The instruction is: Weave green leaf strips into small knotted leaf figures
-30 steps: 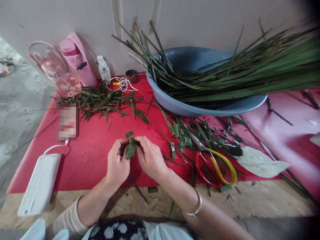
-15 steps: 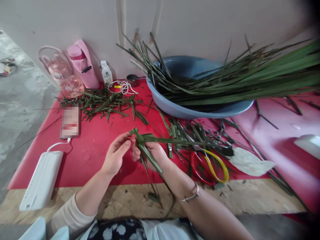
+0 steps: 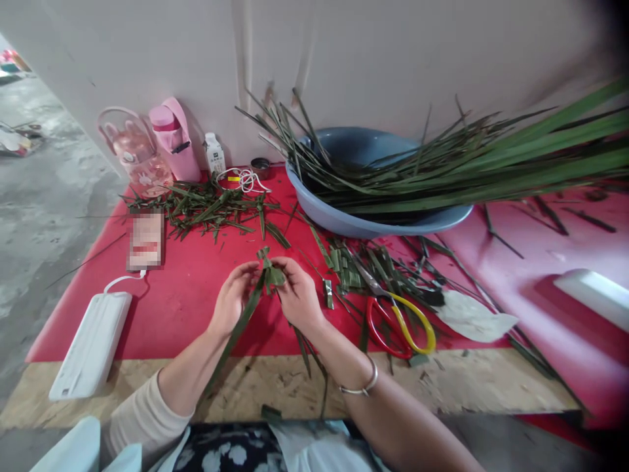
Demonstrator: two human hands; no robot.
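Observation:
My left hand (image 3: 230, 303) and my right hand (image 3: 296, 296) meet over the red mat (image 3: 196, 301), both pinching a small folded green leaf piece (image 3: 269, 270). Long leaf strips (image 3: 234, 333) hang from the folded piece toward me, past my left wrist and under my right hand. A silver bangle (image 3: 361, 385) circles my right wrist. Red and yellow scissors (image 3: 398, 316) lie on the mat just right of my right hand.
A blue basin (image 3: 373, 223) holding long green leaves (image 3: 466, 167) stands at the back. Cut leaf scraps (image 3: 206, 208) lie back left, more (image 3: 373, 265) near the scissors. A pink bottle (image 3: 173, 139), white power bank (image 3: 91, 344), phone (image 3: 145, 240) and pale leaf (image 3: 472, 318) are around.
The long strip that pointed right over the scissors half a second ago now hangs down toward me. My hands have closed together again on the folded piece. The camera has tilted.

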